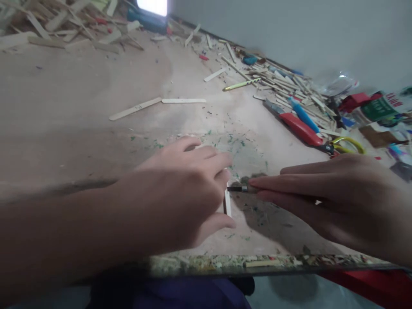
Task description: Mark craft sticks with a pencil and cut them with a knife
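Note:
My left hand (180,193) presses down on a pale wooden craft stick (227,201) that lies on the worn wooden board (96,86); only a short end of the stick shows past my fingers. My right hand (325,197) comes in from the right, fingers pinched on a small dark blade (236,188) whose tip meets the stick. Green flecks and shavings lie scattered around the spot.
Two loose sticks (154,104) lie in the middle of the board. A heap of sticks (58,21) sits far left. At right are a red-handled cutter (298,126), a blue pen (304,116), yellow scissors (349,143) and boxes (376,111). The board's front edge (257,261) is close.

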Demonstrator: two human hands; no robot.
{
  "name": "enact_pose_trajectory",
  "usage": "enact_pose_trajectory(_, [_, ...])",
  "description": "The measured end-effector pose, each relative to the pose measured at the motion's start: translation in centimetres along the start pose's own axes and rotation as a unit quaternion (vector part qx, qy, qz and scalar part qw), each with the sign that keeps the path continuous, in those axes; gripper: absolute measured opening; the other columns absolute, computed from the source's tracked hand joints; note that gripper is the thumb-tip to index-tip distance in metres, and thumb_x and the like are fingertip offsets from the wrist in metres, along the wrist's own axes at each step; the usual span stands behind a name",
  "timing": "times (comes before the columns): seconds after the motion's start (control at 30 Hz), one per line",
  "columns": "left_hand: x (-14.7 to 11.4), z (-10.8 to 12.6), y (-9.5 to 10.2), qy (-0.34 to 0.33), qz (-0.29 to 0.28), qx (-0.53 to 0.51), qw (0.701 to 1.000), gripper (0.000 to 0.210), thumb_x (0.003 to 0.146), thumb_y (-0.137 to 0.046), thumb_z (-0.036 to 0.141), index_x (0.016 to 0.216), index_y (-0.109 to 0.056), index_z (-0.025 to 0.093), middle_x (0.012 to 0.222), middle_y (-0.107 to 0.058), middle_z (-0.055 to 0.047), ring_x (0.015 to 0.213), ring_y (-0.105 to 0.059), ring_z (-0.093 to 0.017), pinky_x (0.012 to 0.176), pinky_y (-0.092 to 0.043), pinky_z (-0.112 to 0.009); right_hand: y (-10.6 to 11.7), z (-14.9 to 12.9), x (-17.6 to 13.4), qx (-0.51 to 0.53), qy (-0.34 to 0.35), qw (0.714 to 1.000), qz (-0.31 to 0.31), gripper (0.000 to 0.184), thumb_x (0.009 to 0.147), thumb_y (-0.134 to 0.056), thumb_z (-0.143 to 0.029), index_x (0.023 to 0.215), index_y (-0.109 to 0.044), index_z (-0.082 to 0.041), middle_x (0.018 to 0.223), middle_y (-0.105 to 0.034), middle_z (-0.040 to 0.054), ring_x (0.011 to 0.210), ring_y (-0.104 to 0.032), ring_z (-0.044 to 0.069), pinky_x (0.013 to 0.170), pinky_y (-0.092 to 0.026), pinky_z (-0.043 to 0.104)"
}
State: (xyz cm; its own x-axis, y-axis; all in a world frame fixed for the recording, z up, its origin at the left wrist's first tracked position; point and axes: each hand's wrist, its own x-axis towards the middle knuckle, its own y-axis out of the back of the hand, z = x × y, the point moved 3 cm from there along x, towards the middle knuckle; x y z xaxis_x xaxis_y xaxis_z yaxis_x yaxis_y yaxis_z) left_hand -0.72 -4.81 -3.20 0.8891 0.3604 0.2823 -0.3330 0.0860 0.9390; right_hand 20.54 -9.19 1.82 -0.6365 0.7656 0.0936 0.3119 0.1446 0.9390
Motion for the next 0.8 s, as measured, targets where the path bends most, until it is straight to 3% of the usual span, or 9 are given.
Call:
enact_pose_trajectory(0.2, [-0.5, -1.1, 0.0, 0.006, 0.034, -0.031, 0.999, 0.056, 0.093, -0.085, 0.057, 0.127, -0.077, 0.014, 0.132, -0.079, -0.015, 0.116, -0.075, -0.035, 0.105, -0.058, -0.051, -0.5, 0.3, -0.1, 0.036, -0.041, 0.998, 0.007, 0.027, 0.111, -0.061, -0.027, 0.106, -0.087, -0.023, 0.071, -0.077, -0.0020, 0.050, -0.062, 0.010, 0.048, -0.045, 0.026])
enact_pose_trajectory(0.3, [-0.7, -1.9, 0.4, 0.019, 0.097, -0.048, 0.994, 0.048, 0.102, -0.077, 0.045, 0.140, -0.072, 0.016, 0.140, -0.077, -0.013, 0.127, -0.073, -0.031, 0.112, -0.055, -0.047, -0.7, 1.0, -0.1, 0.126, -0.116, 0.985, 0.002, 0.025, 0.108, -0.066, -0.030, 0.108, -0.090, -0.026, 0.088, -0.087, 0.0008, 0.060, -0.073, 0.013, 0.053, -0.053, 0.023])
enact_pose_trajectory(0.37, [-0.6, -2.4, 1.2, 0.062, 0.139, -0.079, 0.985, 0.039, 0.107, -0.069, 0.038, 0.142, -0.072, 0.019, 0.138, -0.078, -0.009, 0.127, -0.073, -0.026, 0.113, -0.055, -0.040, -0.9, 1.7, -0.1, 0.196, -0.180, 0.964, 0.015, 0.023, 0.105, -0.069, -0.036, 0.110, -0.091, -0.029, 0.097, -0.089, 0.0009, 0.070, -0.080, 0.017, 0.059, -0.060, 0.023])
enact_pose_trajectory(0.43, [-0.4, -2.9, 2.2, 0.151, 0.163, -0.150, 0.963, 0.032, 0.106, -0.069, 0.038, 0.133, -0.078, 0.024, 0.128, -0.081, -0.004, 0.116, -0.076, -0.021, 0.102, -0.059, -0.032, -1.1, 2.3, -0.1, 0.225, -0.218, 0.949, 0.045, 0.023, 0.102, -0.072, -0.041, 0.109, -0.092, -0.031, 0.099, -0.089, 0.0002, 0.077, -0.083, 0.020, 0.064, -0.064, 0.024])
enact_pose_trajectory(0.5, [-0.3, -3.3, 2.8, 0.251, 0.148, -0.256, 0.922, 0.027, 0.101, -0.073, 0.047, 0.113, -0.083, 0.025, 0.104, -0.083, -0.001, 0.092, -0.076, -0.017, 0.079, -0.060, -0.025, -1.1, 2.5, 0.1, 0.196, -0.234, 0.949, 0.078, 0.023, 0.102, -0.072, -0.044, 0.109, -0.091, -0.034, 0.100, -0.089, -0.0006, 0.081, -0.084, 0.022, 0.068, -0.066, 0.027])
enact_pose_trajectory(0.57, [-0.3, -3.4, 2.7, 0.318, 0.097, -0.366, 0.869, 0.033, 0.096, -0.074, 0.055, 0.099, -0.083, 0.024, 0.083, -0.079, 0.000, 0.072, -0.071, -0.014, 0.061, -0.053, -0.022, -1.1, 2.4, 0.4, 0.143, -0.238, 0.953, 0.120, 0.024, 0.103, -0.070, -0.047, 0.112, -0.091, -0.038, 0.105, -0.089, -0.0005, 0.086, -0.085, 0.024, 0.068, -0.067, 0.031])
enact_pose_trajectory(0.67, [-0.1, -3.4, 2.2, 0.332, 0.024, -0.488, 0.807, 0.038, 0.095, -0.068, 0.055, 0.095, -0.081, 0.020, 0.079, -0.078, -0.004, 0.069, -0.070, -0.014, 0.062, -0.054, -0.021, -1.1, 1.6, 1.2, 0.109, -0.210, 0.956, 0.176, 0.025, 0.106, -0.067, -0.045, 0.115, -0.089, -0.039, 0.110, -0.088, 0.0010, 0.091, -0.086, 0.025, 0.068, -0.069, 0.031])
enact_pose_trajectory(0.73, [0.0, -3.5, 1.9, 0.324, 0.003, -0.514, 0.794, 0.042, 0.095, -0.062, 0.055, 0.088, -0.078, 0.017, 0.081, -0.080, -0.008, 0.068, -0.072, -0.016, 0.065, -0.059, -0.024, -1.1, 0.9, 1.7, 0.111, -0.189, 0.955, 0.200, 0.026, 0.107, -0.066, -0.038, 0.117, -0.089, -0.037, 0.109, -0.089, 0.0022, 0.090, -0.086, 0.023, 0.069, -0.069, 0.029])
enact_pose_trajectory(0.8, [0.1, -3.7, 1.7, 0.325, -0.005, -0.505, 0.800, 0.044, 0.096, -0.057, 0.054, 0.081, -0.074, 0.016, 0.077, -0.078, -0.009, 0.064, -0.072, -0.016, 0.062, -0.059, -0.026, -1.1, 0.3, 2.2, 0.117, -0.168, 0.958, 0.203, 0.026, 0.107, -0.065, -0.031, 0.118, -0.089, -0.033, 0.106, -0.089, 0.0032, 0.087, -0.086, 0.021, 0.069, -0.068, 0.026])
